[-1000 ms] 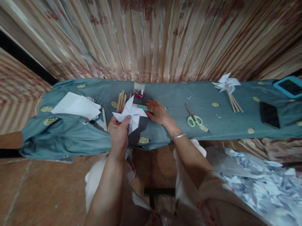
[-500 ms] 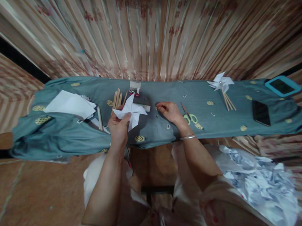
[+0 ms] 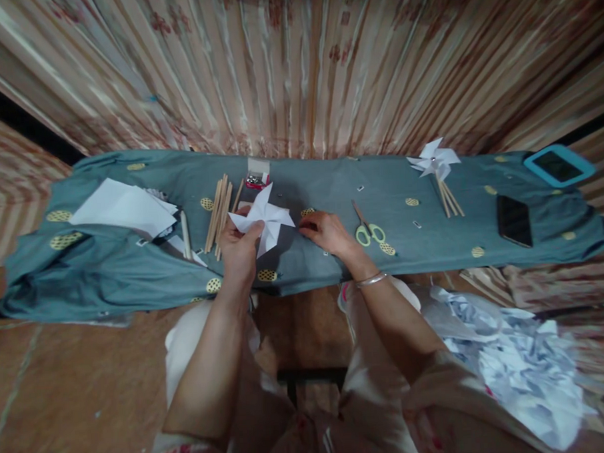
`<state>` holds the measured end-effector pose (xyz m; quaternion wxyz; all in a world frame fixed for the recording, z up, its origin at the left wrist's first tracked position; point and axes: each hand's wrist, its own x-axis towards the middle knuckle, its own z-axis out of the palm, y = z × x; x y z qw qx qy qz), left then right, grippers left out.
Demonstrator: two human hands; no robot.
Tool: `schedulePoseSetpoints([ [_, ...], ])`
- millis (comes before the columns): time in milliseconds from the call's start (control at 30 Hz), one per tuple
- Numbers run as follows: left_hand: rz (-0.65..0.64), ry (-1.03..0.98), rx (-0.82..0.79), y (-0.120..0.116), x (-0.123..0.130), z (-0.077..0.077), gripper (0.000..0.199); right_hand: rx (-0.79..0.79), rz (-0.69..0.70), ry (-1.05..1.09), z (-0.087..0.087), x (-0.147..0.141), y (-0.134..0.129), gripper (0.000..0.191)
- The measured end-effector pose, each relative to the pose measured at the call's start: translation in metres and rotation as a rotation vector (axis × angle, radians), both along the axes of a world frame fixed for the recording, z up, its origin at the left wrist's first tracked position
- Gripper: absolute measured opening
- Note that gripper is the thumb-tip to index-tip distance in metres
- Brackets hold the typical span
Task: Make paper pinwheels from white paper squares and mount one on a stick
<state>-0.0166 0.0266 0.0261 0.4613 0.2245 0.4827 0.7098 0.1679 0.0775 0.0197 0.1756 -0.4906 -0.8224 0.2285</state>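
A white paper pinwheel (image 3: 272, 218) is pinched in my left hand (image 3: 239, 245), with the thumb pressed on its middle. Just right of the pinwheel, close to one of its blades, is my right hand (image 3: 328, 231); its fingertips are drawn together, and anything between them is too small to make out. Beyond my left hand lie several wooden sticks (image 3: 220, 210) and a small open box of shiny metal pins (image 3: 257, 180). Green-handled scissors (image 3: 368, 229) rest to the right of my right hand.
A finished-looking pinwheel (image 3: 434, 158) lies over several sticks on the right. Further right are a black phone (image 3: 514, 221) and a blue-framed tablet (image 3: 559, 166). White paper sheets (image 3: 121, 209) and a white pen-like rod (image 3: 185, 235) lie left. A bag of crumpled paper (image 3: 528, 370) sits below the table.
My right hand has moved left, nearer to the pinwheel. My left hand still holds the pinwheel in about the same place. The view has shifted slightly.
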Motion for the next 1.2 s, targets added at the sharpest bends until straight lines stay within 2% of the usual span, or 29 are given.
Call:
schedulePoseSetpoints([
  [100, -0.032, 0.015, 0.011, 0.0, 0.003, -0.003, 0.042, 0.055, 0.023, -0.083, -0.001, -0.004, -0.001, 0.018],
  [233, -0.063, 0.017, 0.031, 0.002, 0.006, -0.007, 0.044, 0.053, 0.033, -0.127, -0.001, -0.002, -0.003, 0.021],
  [467, -0.043, 0.051, 0.008, 0.007, 0.01, -0.01, 0.044, -0.117, -0.004, 0.072, 0.001, 0.007, -0.012, 0.02],
  [633, -0.035, 0.057, 0.014, 0.008, 0.014, -0.01, 0.044, -0.175, 0.01, 0.113, -0.003, 0.013, -0.019, 0.018],
  [1067, -0.048, 0.048, -0.018, 0.011, 0.022, -0.012, 0.04, 0.017, 0.082, -0.107, -0.002, 0.036, -0.018, 0.021],
  [1200, -0.064, 0.038, -0.013, 0.011, 0.024, -0.013, 0.04, 0.018, 0.051, -0.123, 0.001, 0.038, -0.02, 0.025],
])
